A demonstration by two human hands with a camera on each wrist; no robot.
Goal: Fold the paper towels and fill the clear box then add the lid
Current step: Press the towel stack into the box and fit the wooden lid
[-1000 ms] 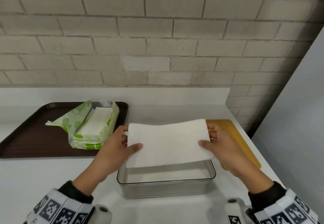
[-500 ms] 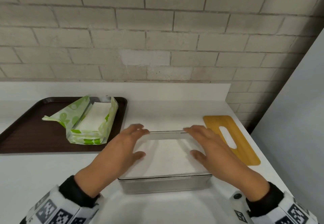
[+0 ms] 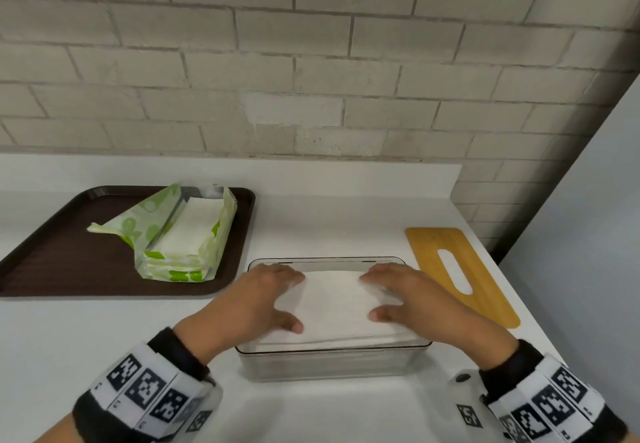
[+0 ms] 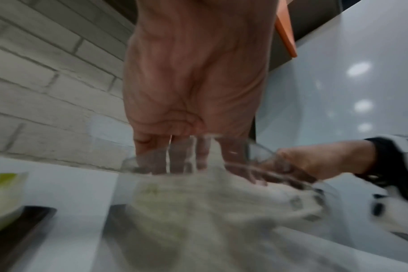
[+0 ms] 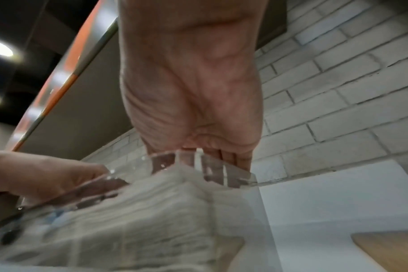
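Pressing flat-fingered left hand (image 3: 263,299) and right hand (image 3: 412,299) on towels (image 3: 334,307) filling box (image 3: 329,361); lid (image 3: 460,274) at 2 o'clock unplaced.

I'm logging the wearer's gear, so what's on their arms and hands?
The left hand and the right hand are bare. Each wrist has a dark cuff under a white band printed with black square code markers.

A white counter (image 3: 104,331) fills the lower half of the head view, with a pale brick wall (image 3: 311,61) across the top. A dark brown tray (image 3: 52,262) lies at the left edge. A grey panel (image 3: 588,234) rises along the right side, from upper right downward.
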